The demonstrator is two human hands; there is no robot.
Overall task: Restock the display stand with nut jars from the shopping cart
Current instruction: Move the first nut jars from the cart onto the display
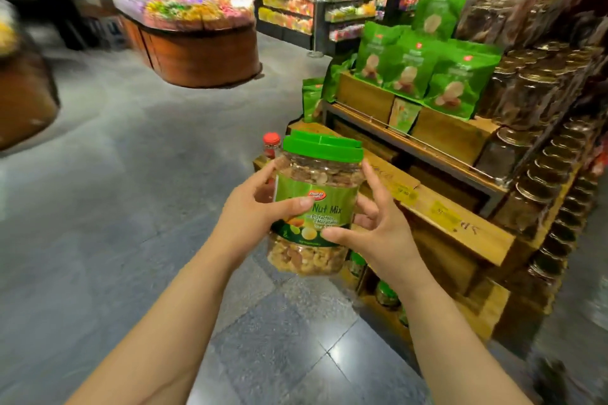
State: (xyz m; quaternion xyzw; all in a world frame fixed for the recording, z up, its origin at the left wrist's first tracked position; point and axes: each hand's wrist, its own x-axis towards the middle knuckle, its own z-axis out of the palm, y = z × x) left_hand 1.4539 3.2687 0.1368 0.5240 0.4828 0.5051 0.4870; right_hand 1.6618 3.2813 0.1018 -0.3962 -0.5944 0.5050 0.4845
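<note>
Clear glossy plastic jar (316, 207) w/ green lid; matt wood stand (460, 220).

**A food shop's sales floor**

A tiered wooden display stand (460, 217) carries green snack pouches (427, 69) and rows of jars (543, 174). Beyond it stand shelves of packaged goods (329, 0); to its left, a round wooden island (204, 52) is heaped with colourful sweets.
</note>
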